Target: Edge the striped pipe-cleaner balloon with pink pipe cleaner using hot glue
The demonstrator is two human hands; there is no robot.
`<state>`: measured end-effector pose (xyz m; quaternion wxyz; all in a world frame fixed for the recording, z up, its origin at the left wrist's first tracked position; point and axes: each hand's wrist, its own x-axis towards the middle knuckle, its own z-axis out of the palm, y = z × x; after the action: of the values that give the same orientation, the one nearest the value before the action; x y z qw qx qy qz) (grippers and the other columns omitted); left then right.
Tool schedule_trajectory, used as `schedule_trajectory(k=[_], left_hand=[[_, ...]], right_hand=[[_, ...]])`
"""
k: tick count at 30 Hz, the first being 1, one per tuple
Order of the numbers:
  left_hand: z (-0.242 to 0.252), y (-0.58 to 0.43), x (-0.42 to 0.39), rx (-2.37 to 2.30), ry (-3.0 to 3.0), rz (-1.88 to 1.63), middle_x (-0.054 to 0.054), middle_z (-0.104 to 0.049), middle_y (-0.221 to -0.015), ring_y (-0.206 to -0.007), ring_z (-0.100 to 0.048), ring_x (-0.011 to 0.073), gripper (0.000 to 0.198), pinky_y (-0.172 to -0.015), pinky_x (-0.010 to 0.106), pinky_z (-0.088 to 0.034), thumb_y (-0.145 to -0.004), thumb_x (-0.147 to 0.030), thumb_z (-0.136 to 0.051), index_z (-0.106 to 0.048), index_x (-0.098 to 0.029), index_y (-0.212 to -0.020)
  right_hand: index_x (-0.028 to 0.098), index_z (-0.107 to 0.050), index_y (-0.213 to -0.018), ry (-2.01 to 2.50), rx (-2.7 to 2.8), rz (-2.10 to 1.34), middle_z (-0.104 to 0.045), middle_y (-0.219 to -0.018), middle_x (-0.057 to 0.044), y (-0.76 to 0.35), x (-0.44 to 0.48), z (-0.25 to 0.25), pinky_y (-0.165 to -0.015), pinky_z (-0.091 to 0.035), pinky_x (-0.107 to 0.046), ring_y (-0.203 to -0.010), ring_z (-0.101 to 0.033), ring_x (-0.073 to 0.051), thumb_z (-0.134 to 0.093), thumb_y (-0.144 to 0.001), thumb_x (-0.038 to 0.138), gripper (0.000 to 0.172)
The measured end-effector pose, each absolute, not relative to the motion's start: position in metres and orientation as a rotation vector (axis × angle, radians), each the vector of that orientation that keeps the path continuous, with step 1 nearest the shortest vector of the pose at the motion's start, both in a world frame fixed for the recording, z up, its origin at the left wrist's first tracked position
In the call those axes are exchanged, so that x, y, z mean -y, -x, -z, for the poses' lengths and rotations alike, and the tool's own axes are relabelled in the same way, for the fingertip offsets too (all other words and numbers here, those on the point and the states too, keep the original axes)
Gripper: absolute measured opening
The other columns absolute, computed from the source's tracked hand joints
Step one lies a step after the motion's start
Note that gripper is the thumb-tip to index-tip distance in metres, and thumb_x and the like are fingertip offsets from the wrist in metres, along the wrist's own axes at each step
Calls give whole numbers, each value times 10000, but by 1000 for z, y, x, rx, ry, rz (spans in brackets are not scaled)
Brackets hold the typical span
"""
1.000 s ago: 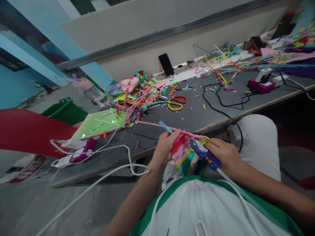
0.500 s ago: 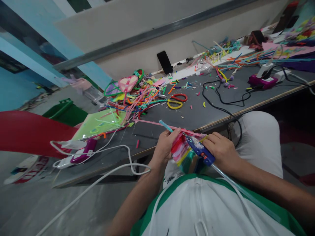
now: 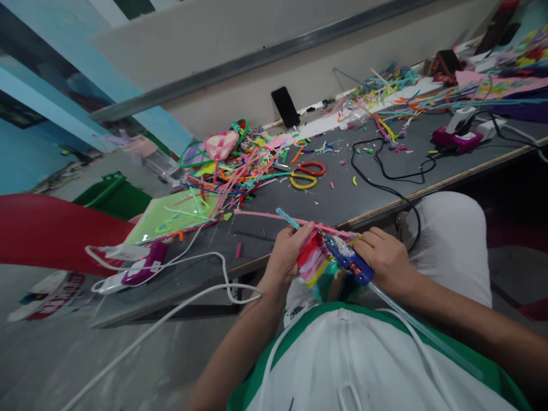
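Note:
My left hand is closed on the edge of a striped pipe-cleaner piece in red, pink, yellow and teal, held above my lap. A light blue pipe-cleaner end sticks out above my left thumb. Along the top edge of the piece runs a long pink pipe cleaner, reaching out over the table. My right hand is closed at a blue glue gun, its grip hidden by the fingers. The gun's nozzle points at the pink strip, and a clear glue stick extends from its back.
On the grey table lie scissors, heaped pipe cleaners and a green sheet. Purple power sockets sit at the left corner. A white cable passes by my left forearm; a black cable hangs over the edge.
Both hands stay almost in place, with the glue gun nozzle still at the pink strip. The view has shifted very slightly.

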<state>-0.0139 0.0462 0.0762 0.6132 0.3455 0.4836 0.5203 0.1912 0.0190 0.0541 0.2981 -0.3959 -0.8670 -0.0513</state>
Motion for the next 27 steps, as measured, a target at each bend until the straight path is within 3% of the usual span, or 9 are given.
schedule_trajectory(k=[10, 27], left_hand=[[-77, 14, -46, -1133, -776, -1208, 36, -683, -672, -574, -631, 128, 257, -557, 223, -505, -677, -304, -755, -634, -111, -796], [-77, 13, -46, -1129, -770, -1212, 26, -686, -667, -573, -630, 128, 269, -576, 235, -504, -652, -315, -767, -632, -122, -781]], right_hand=[[163, -569, -723, 1035, 2278, 172, -515, -700, -54, -190, -20, -51, -645, -313, -317, -684, -374, -181, -479, -866, 321, 232], [150, -616, -775, 1044, 2295, 143, -539, -701, -64, -196, -17, -54, -649, -325, -309, -697, -394, -187, -473, -862, 250, 195]])
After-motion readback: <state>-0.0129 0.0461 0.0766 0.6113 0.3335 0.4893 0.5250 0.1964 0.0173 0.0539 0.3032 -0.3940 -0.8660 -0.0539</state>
